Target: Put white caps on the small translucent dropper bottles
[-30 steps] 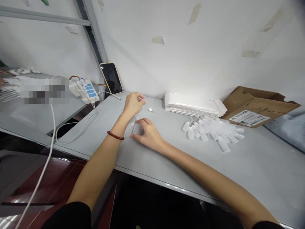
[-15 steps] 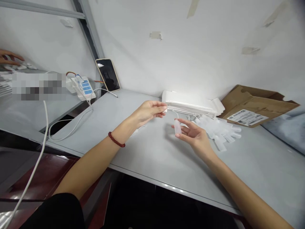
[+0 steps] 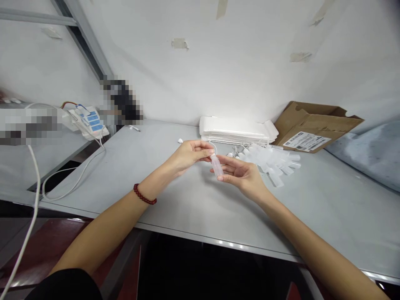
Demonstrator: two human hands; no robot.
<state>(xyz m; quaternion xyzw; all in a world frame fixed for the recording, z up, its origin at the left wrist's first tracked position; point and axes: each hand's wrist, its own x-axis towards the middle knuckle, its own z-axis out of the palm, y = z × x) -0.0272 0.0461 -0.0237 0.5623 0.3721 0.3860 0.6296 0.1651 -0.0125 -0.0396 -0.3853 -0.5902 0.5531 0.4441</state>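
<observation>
The right hand (image 3: 243, 174) held a translucent bottle (image 3: 217, 167) between thumb and fingers, the left hand's (image 3: 191, 157) fingertips pinched its upper end, and beyond the right fingers a cardboard box (image 3: 326, 121) bore a label (image 3: 306, 141), print illegibly small.

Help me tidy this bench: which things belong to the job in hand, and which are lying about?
Likely job: translucent bottle, right hand gripping it, left hand at its top; piled translucent pieces.
Likely lying about: cardboard box; power strip.
</observation>
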